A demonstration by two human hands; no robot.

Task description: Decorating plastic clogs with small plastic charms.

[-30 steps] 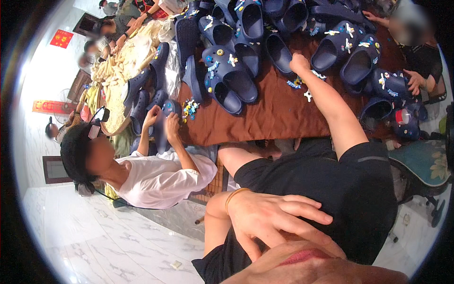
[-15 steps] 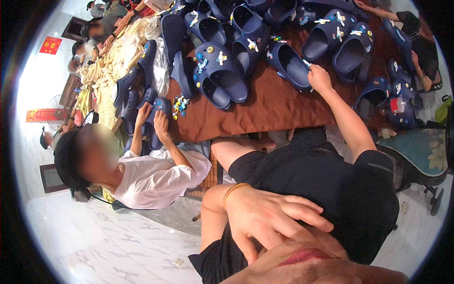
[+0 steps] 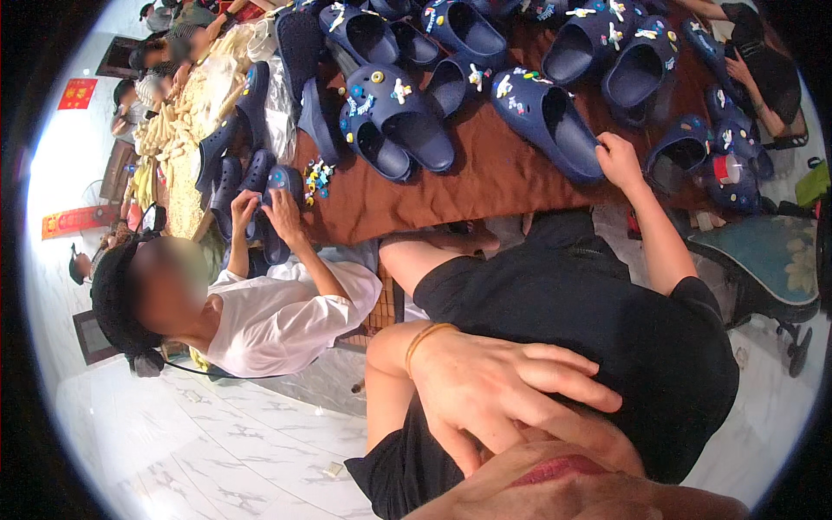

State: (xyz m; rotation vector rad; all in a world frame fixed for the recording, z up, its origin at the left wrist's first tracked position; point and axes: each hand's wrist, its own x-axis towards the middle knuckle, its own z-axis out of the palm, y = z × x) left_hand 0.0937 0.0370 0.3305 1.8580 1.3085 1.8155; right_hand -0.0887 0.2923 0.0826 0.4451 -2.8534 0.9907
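My right hand is closed on the heel end of a dark blue clog. This clog lies at a slant on the brown cloth, its toe pointing away and to the left, with small colourful charms on its upper. My left hand is held up near my chest and neck, fingers spread and holding nothing, a yellow band at its wrist. Left of the held clog sits a pair of charm-covered clogs. Another decorated pair stands beyond my right hand.
At left, a person in white works with both hands at a clog; loose charms lie beside it. Cream-coloured pieces are heaped behind. A person in black sits at far right. A cushioned chair stands right of me.
My right hand has moved right and toward me, now at the clog's heel. The clog has come with it and looks larger. The view has shifted slightly; my left hand stays nearly still.
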